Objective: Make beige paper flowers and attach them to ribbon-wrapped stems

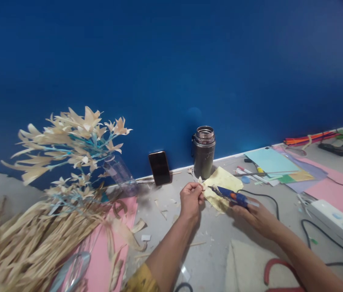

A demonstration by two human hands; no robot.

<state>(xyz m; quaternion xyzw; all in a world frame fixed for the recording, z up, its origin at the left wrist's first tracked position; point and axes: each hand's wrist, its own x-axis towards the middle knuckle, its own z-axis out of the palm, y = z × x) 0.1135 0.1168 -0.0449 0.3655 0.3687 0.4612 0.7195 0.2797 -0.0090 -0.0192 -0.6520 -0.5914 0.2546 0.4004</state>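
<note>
My left hand [191, 198] is closed in a pinch on a small cream husk flower [200, 181], held just above the grey floor. My right hand [255, 215] grips a blue hot glue gun [230, 196] whose nozzle points left, close to the flower. A yellow paper sheet [223, 180] lies under and behind both. The gun's black cord [265, 197] runs off to the right.
A dark metal flask [203, 152] and a phone [159, 168] stand against the blue wall. Left: a bouquet of husk flowers on blue stems [74, 142], a husk pile [28, 239], pink paper [104, 251]. Right: coloured sheets [281, 166], markers, a white power strip [335, 221], cables.
</note>
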